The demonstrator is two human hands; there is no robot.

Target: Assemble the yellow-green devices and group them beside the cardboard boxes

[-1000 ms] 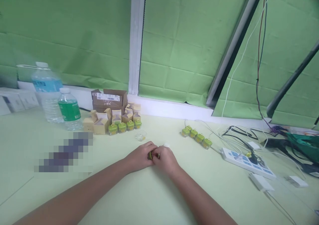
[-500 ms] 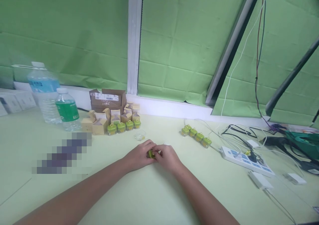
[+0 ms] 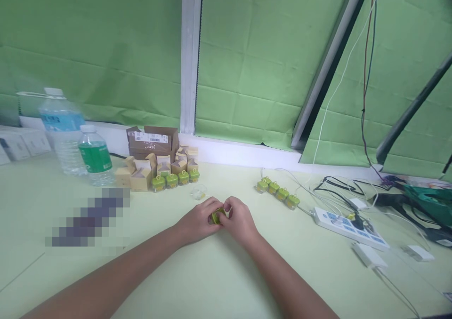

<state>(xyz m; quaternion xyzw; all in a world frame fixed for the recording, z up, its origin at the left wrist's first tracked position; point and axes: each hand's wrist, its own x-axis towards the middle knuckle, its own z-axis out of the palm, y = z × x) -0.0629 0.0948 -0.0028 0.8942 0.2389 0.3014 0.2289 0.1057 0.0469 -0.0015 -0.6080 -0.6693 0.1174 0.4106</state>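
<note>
The left hand (image 3: 198,221) grasps a small green container (image 3: 214,217) over the desk (image 3: 208,281); the right hand (image 3: 240,221) touches it, its grip too obscured to tell.

The brown carton (image 3: 150,148) is matt cardboard, its paper label (image 3: 151,137) smooth. Behind it I see green blinds (image 3: 247,65), creased and dull like cloth. Left of the carton stand bottles (image 3: 95,155) in clear, shiny plastic; in front of it, the small boxes (image 3: 141,180) are unglossed tan card and the lidded containers (image 3: 172,181) glossy green plastic over see-through sides.
</note>
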